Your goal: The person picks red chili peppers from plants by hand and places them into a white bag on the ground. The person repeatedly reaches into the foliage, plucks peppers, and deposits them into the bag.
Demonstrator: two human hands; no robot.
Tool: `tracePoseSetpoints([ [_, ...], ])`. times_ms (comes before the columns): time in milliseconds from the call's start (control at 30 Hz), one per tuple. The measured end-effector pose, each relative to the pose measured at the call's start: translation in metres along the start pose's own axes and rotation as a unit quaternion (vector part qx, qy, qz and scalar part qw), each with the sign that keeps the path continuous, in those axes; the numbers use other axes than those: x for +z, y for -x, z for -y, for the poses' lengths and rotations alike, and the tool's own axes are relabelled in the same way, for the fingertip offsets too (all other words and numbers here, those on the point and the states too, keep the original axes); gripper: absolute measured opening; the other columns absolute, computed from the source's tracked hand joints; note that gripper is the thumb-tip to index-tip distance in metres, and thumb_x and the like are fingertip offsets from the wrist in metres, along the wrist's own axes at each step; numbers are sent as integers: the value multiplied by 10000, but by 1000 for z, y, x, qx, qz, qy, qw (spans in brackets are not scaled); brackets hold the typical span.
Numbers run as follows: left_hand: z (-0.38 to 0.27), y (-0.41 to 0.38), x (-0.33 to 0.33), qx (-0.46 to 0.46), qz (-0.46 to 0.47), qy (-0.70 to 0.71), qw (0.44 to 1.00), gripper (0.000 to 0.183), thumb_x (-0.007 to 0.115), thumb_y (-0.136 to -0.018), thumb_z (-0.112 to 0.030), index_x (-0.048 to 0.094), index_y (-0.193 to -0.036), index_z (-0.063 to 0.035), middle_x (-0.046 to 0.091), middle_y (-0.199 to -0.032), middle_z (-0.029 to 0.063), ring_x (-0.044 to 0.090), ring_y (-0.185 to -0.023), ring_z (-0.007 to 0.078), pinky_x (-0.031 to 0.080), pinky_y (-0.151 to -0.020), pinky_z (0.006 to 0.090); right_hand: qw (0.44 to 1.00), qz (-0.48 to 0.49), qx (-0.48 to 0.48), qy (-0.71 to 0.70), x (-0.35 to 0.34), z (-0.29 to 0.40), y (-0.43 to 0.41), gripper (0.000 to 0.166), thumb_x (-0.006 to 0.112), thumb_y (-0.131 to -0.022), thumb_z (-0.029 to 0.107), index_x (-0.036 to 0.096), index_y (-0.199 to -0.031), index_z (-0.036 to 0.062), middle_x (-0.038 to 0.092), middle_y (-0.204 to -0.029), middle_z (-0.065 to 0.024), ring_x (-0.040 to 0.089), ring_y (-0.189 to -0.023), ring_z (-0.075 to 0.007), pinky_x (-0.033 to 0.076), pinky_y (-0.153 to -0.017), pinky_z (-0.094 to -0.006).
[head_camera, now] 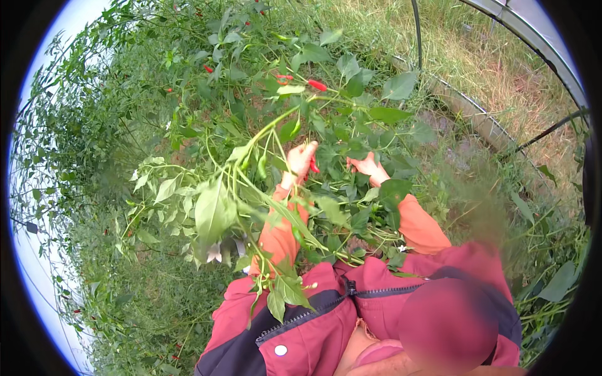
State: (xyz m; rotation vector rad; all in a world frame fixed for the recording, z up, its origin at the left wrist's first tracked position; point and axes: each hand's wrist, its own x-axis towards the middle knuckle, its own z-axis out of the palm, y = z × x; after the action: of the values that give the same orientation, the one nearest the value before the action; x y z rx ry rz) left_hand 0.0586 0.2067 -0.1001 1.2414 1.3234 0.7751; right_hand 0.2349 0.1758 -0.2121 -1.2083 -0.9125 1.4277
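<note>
My left hand [300,160] is closed around red chili peppers [314,165], whose tips show below the fingers, with pale stems poking out at the thumb. To its right, my right hand [369,168] reaches in among the leaves of a chili plant [348,141]; foliage hides part of its fingers, so whether it grips something is unclear. A bent green branch [263,131] with green chili peppers [262,166] crosses in front of my left forearm. Farther out, past both hands, a ripe red chili pepper [317,85] hangs near another red one [284,77].
Dense chili bushes [94,127] fill the left side, dotted with red fruit. Along the right runs a low border [489,127] beside dry grass [526,103]. A dark hoop [417,33] and a slanting bar [548,130] stand there. Leafy stems [287,293] lie against my jacket.
</note>
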Motion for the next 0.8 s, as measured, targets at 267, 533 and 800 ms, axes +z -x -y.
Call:
tracePoseSetpoints([
  [267, -18, 31, 36, 266, -76, -291, 916, 218, 568, -732, -269, 552, -753, -53, 582, -617, 118, 582, -522, 231, 455, -500, 346, 941, 6, -280, 193, -2, -27, 34, 232, 493, -790, 162, 409, -610, 43, 437, -543, -9, 468, -542, -123, 371, -465, -266],
  [533, -131, 48, 86, 422, -107, -378, 817, 128, 547, -752, -193, 558, -790, -72, 575, -602, 97, 582, -560, 275, 462, -523, 369, 968, 52, -217, 112, -1, -54, 33, 123, 515, -798, 152, 488, -810, 32, 507, -636, -30, 504, -588, -129, 408, -527, -270],
  [800, -8, 13, 0, 113, 13, -516, 849, 303, 519, -690, -288, 621, -853, -54, 602, -820, 199, 577, -806, 343, 450, -721, 427, 977, 113, -89, -159, -32, -82, 25, 225, 541, -795, 147, 557, -984, 26, 579, -723, -61, 545, -639, -130, 442, -587, -267],
])
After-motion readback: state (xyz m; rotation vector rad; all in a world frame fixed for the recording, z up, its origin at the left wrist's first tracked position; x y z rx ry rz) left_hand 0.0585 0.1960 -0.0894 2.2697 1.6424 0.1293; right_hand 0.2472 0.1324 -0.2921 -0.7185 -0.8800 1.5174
